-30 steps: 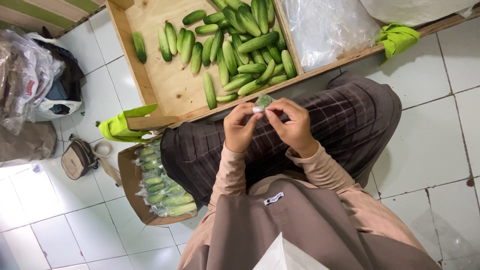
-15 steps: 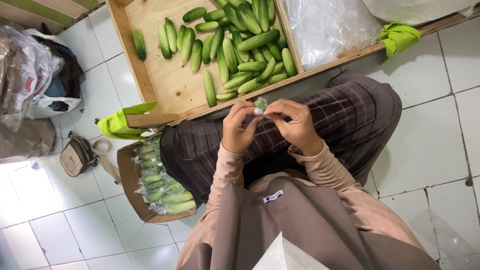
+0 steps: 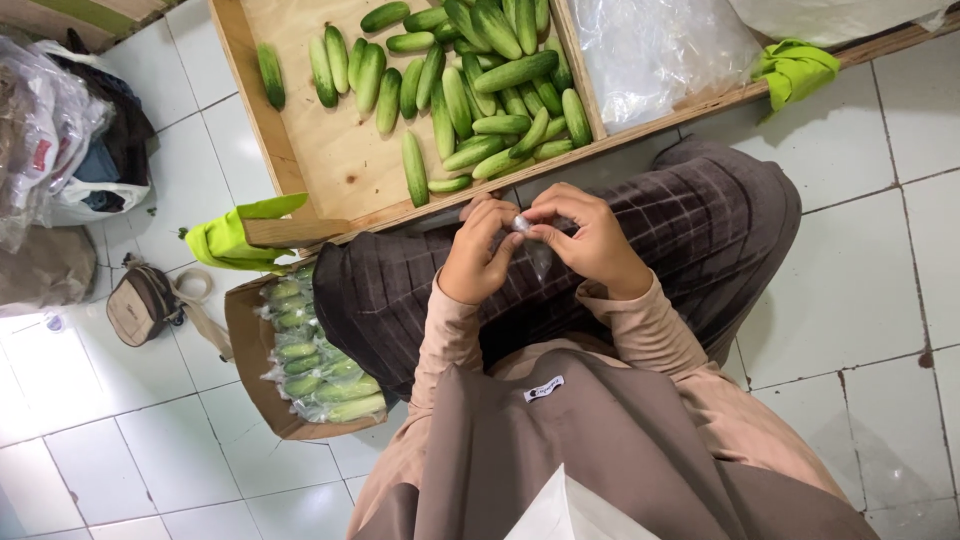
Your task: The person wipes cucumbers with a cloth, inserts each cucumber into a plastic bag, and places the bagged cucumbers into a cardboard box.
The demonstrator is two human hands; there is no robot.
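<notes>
You have a single view here, from the camera on your own head, so nothing is shared with a second one. It looks almost straight down your chest onto your lap, with your left hand (image 3: 482,255) and right hand (image 3: 590,240) near the middle of the frame, fairly close to the lens. The far side of the scene lies at the top: the wooden tray (image 3: 300,150) of cucumbers (image 3: 480,90) runs out past the upper edge, so you cannot see its full extent. The white tiled floor (image 3: 860,290) fills both sides, and the cardboard box (image 3: 255,380) sits low on the left. The horizon seems slightly rotated, judging by the slanting tile lines.
</notes>
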